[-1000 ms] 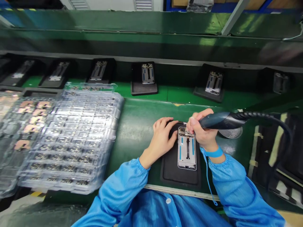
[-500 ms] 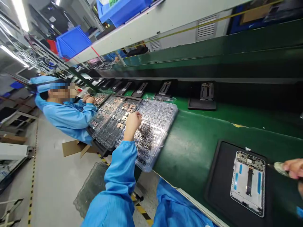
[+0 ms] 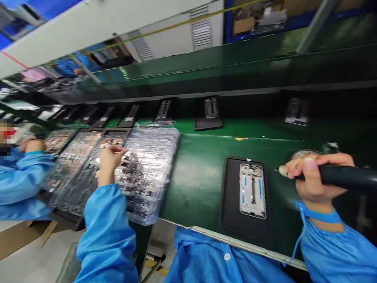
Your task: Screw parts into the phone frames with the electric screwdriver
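Observation:
A white phone frame (image 3: pixel 252 190) lies on a black mat (image 3: pixel 231 204) on the green bench in front of me. My right hand (image 3: pixel 315 179) is closed round a dark electric screwdriver (image 3: pixel 347 177), its tip held to the right of the frame, off the mat. My left hand (image 3: pixel 109 159) is stretched out to the left over a stack of clear plastic trays (image 3: pixel 147 173) full of small parts, fingers pinched together; I cannot make out what, if anything, is between them.
Several more phone frames on black mats (image 3: pixel 208 114) ride the green conveyor behind. A co-worker in a blue smock (image 3: pixel 20 173) works at the far left beside more parts trays (image 3: pixel 73 157). The bench edge (image 3: pixel 235 243) runs just before my body.
My left hand left the mat and went to the clear trays at the left. The screwdriver lifted off the frame's top and now hovers to its right. My view swung left, then partway back.

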Demonstrator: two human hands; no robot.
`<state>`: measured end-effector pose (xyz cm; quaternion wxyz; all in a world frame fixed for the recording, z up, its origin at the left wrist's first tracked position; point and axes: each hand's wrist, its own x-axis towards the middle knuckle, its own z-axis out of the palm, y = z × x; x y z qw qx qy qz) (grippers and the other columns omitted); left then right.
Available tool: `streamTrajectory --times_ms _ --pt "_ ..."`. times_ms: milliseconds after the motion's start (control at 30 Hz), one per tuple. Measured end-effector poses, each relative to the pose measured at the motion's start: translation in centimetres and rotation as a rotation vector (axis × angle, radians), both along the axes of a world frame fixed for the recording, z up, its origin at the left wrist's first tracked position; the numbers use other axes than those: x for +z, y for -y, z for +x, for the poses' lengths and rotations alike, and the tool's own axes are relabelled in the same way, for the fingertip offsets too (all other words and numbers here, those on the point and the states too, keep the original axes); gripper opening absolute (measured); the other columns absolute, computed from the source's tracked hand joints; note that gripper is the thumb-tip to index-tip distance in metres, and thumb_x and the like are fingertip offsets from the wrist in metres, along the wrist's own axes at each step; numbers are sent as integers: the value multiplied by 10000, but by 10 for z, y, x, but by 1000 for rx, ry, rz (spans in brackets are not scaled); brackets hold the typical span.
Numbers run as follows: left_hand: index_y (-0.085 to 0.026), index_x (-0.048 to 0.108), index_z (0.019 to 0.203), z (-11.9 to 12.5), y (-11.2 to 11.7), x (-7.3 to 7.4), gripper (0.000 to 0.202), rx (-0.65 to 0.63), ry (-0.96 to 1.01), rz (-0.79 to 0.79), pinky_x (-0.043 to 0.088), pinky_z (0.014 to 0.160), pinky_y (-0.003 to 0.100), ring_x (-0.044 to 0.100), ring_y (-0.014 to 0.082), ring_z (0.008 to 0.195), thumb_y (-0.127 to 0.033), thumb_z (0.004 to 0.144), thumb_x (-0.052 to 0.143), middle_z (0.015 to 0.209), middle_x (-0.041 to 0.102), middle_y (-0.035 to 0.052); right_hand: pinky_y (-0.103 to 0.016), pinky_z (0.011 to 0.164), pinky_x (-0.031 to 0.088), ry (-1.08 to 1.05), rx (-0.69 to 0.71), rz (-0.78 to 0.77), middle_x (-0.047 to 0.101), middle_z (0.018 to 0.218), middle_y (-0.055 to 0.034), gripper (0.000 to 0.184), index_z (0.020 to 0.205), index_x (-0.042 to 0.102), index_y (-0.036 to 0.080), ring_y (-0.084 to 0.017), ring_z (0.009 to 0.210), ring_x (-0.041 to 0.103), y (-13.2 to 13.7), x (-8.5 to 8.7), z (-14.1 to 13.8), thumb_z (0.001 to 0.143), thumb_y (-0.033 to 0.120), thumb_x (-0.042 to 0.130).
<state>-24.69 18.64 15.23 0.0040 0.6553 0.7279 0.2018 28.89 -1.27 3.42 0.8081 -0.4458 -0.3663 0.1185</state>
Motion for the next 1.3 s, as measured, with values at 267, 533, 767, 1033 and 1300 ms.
streamTrajectory --times_ms 267,533,767,1033,1300 --pt "-252 881 938 151 122 -59 411 -608 553 -356 732 915 400 875 279 955 -638 1079 901 960 911 56 -284 424 528 45 -137 28 566 536 147 589 956 556 300 -141 349 483 1 -2 35 866 594 1059" --pt "-259 967 1057 287 214 -115 104 -955 388 -677 671 1068 476 818 306 1107 -155 1062 959 1037 921 70 -277 456 551 39 -126 22 577 593 132 516 1000 579 289 -128 404 529 5 -7 33 975 531 1033" --pt "-293 991 1043 284 214 -136 98 -950 349 -560 673 1064 553 709 322 1160 -201 1073 975 1141 843 95 -301 469 572 0 -115 -26 583 643 110 515 1001 593 294 -134 440 557 10 -2 30 1004 555 1038" --pt "-296 966 1023 273 225 -159 76 -942 476 -386 699 1071 559 706 322 1167 -241 1074 976 1192 817 106 -273 480 547 57 -120 44 590 638 111 439 1017 608 284 -119 442 535 7 -5 37 1011 453 1012" --pt "-315 876 1533 272 225 -157 496 -966 428 -382 690 1145 546 721 342 1286 -215 1060 988 1473 775 140 -263 466 546 58 -106 60 574 625 111 438 1014 609 281 -114 427 525 7 -4 42 999 434 1019"
